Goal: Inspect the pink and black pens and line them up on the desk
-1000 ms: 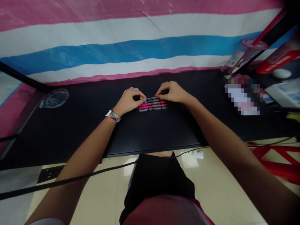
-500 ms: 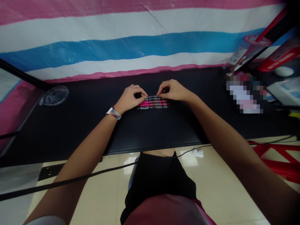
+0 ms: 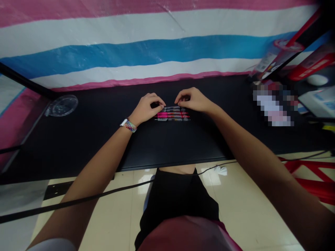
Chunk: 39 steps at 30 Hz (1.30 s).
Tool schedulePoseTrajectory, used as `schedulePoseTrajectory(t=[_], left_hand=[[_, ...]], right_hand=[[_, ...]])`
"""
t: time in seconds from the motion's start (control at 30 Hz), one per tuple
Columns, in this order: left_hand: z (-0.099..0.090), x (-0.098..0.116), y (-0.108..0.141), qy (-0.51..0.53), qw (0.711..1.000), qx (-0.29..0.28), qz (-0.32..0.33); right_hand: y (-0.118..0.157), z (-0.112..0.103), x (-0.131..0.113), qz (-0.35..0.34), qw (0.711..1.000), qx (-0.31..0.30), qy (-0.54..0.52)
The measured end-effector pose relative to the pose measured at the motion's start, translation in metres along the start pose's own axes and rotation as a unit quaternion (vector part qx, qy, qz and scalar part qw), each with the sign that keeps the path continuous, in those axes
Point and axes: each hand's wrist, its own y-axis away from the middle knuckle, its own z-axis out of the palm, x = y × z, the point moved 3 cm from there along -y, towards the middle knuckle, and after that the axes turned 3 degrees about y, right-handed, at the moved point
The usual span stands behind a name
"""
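Note:
Several pens lie side by side in a tight row on the black desk (image 3: 167, 146). A pink pen (image 3: 164, 114) with a red right end sits among clear and grey ones, and a grey pen (image 3: 170, 120) is nearest to me. My left hand (image 3: 149, 107) pinches the left end of the farthest pen (image 3: 171, 108), its fingers covering the left ends of some others. My right hand (image 3: 192, 99) is curled, thumb and index fingertips close together at that pen's far side, toward its right end. The fingertips partly hide their contact with it.
A round clear plastic lid (image 3: 64, 105) lies at the desk's left. At the right stand a clear plastic tub (image 3: 277, 57), a white rounded object (image 3: 317, 80) and a pale box (image 3: 320, 101). A striped sheet (image 3: 146, 52) hangs behind. A dark cable (image 3: 125, 189) crosses below the desk edge.
My right hand's fingertips have shifted slightly right and up along the farthest pen. My left hand stays at the left ends, and the row looks nearly the same.

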Motion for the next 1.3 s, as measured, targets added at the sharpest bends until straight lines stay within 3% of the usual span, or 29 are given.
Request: schedulePoseTrajectory(t=[0.1, 0.27, 0.4, 0.57, 0.9, 1.3], left_hand=[[0.000, 0.001, 0.000, 0.007, 1.000, 0.000, 0.003], [0.000, 0.000, 0.001, 0.059, 0.998, 0.017, -0.026], [-0.001, -0.002, 0.002, 0.064, 0.997, 0.023, -0.031], [-0.002, -0.001, 0.001, 0.034, 0.999, 0.011, -0.033], [-0.007, 0.013, 0.001, 0.025, 0.999, 0.033, -0.001], [-0.004, 0.028, 0.005, 0.043, 0.997, 0.066, 0.021]], right_hand=[[0.005, 0.006, -0.018, -0.065, 0.997, 0.018, 0.038], [0.017, 0.030, -0.052, -0.209, 0.966, -0.046, 0.148], [0.022, 0.044, -0.060, -0.247, 0.950, -0.086, 0.172], [0.023, 0.045, -0.060, -0.272, 0.947, -0.076, 0.151], [0.021, 0.046, -0.055, -0.238, 0.963, -0.081, 0.102], [0.012, 0.023, -0.046, -0.117, 0.991, 0.020, -0.067]])
